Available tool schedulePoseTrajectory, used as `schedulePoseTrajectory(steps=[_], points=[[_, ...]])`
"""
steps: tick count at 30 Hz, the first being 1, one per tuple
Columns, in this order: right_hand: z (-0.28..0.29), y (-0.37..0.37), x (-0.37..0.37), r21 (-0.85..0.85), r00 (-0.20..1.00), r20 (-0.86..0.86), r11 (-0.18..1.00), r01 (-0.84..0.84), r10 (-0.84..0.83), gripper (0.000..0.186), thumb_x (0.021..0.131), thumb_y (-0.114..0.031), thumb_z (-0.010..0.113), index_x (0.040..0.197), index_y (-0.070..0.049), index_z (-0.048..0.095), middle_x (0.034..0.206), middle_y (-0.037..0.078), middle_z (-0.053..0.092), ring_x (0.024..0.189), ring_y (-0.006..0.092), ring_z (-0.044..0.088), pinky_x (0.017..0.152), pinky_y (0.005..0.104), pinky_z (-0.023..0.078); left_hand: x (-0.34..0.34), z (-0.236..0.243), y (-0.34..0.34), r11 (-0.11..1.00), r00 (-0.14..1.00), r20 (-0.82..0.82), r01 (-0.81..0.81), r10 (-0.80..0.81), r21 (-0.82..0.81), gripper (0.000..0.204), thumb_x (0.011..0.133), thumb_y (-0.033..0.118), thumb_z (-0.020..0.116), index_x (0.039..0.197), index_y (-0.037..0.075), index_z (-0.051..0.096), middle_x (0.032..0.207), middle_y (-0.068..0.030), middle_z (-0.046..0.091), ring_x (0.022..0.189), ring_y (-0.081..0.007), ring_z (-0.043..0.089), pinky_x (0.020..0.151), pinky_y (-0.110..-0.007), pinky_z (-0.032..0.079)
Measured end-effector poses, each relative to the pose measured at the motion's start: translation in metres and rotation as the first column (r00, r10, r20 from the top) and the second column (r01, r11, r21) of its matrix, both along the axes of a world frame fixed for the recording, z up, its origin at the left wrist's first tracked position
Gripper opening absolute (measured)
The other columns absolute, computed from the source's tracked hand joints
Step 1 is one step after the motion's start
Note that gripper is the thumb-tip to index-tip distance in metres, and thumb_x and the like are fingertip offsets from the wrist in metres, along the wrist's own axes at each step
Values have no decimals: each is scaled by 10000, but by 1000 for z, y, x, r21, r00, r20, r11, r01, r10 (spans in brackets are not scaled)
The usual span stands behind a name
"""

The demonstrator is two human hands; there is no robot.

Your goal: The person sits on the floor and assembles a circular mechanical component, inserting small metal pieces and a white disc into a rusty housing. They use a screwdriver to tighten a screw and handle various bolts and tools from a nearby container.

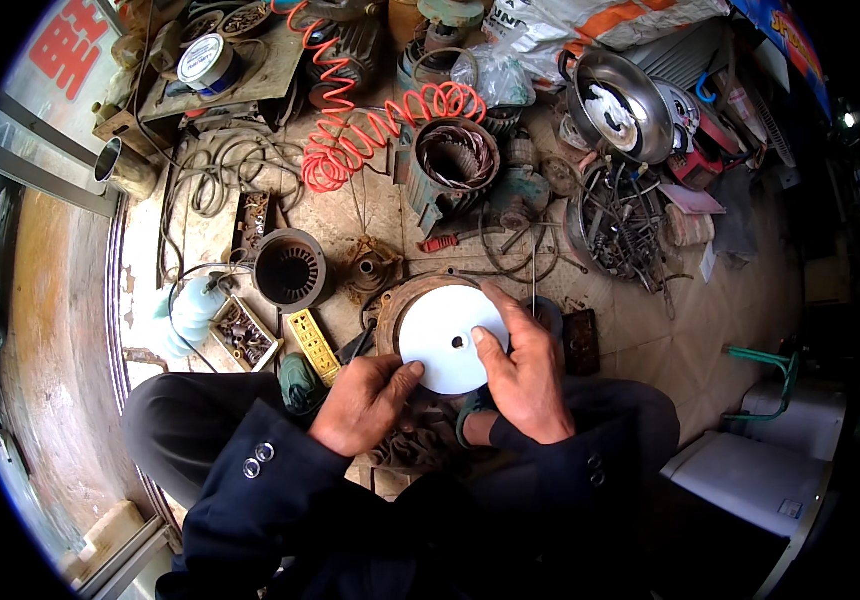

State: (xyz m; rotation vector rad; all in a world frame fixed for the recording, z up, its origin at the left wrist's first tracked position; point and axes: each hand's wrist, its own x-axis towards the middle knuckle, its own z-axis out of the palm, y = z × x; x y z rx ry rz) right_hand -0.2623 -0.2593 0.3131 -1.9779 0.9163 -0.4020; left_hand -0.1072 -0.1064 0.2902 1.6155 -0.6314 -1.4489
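Observation:
Between my two hands I hold a flat white disc (440, 335) with a small dark hole at its middle. My left hand (365, 400) grips its lower left edge, thumb on top. On the right side my right hand (525, 370) holds it, thumb lying near the hole and index finger along the upper edge. Behind the disc shows a rusty round metal part (390, 318), partly covered. Just beyond stand a hollow motor stator (292, 270) and a rusty flanged piece (370, 265).
A yellow power strip (313, 345) and a box of small metal parts (245, 335) lie at left. Farther off are a coiled red hose (385, 130), a green motor housing with windings (455, 165), a steel pan (620, 105) and a basin of metal bits (625, 225). A green-handled frame (765, 355) stands right.

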Motion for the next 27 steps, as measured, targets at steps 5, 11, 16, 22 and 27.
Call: schedulePoseTrajectory(steps=[5,11,16,22,27], points=[[-10,1,-1,-139,985,-100,978,-157,144,547,917,-44,697,1418,76,513,1421,281,549,1355,453,508,1147,484,419,5,-31,11,987,891,438,152,-117,-47,432,1088,320,581,1042,-95,693,678,-59,641,583,-128,573,554,-319,468],[-3,3,-1,-157,949,-171,943,-293,266,874,740,-175,906,1475,29,480,1538,249,420,1436,470,392,1178,530,377,8,-22,7,973,655,730,223,-196,61,314,988,269,698,957,-44,709,671,-129,666,545,-284,621,561,-408,505],[-9,3,-5,-197,924,-252,920,-339,287,1012,652,-225,969,1501,-3,465,1574,229,385,1458,462,369,1191,523,366,7,4,-9,991,543,839,124,-23,-53,500,755,228,883,1168,24,687,1021,-163,683,883,-351,675,770,-430,559],[-13,13,-6,-305,941,-256,906,-294,220,1000,640,-289,973,1461,13,488,1546,245,410,1415,455,412,1169,542,379,10,11,-23,949,428,893,315,-139,-3,881,634,239,930,1419,39,584,1398,-159,582,1231,-393,557,1035,-464,511],[-20,21,-6,-348,962,-222,908,-231,160,976,617,-312,977,1401,36,512,1496,260,444,1386,453,438,1153,557,382,20,-11,-17,913,463,884,384,-59,-140,861,670,213,899,1442,21,567,1444,-165,575,1226,-404,548,1053,-466,497]])
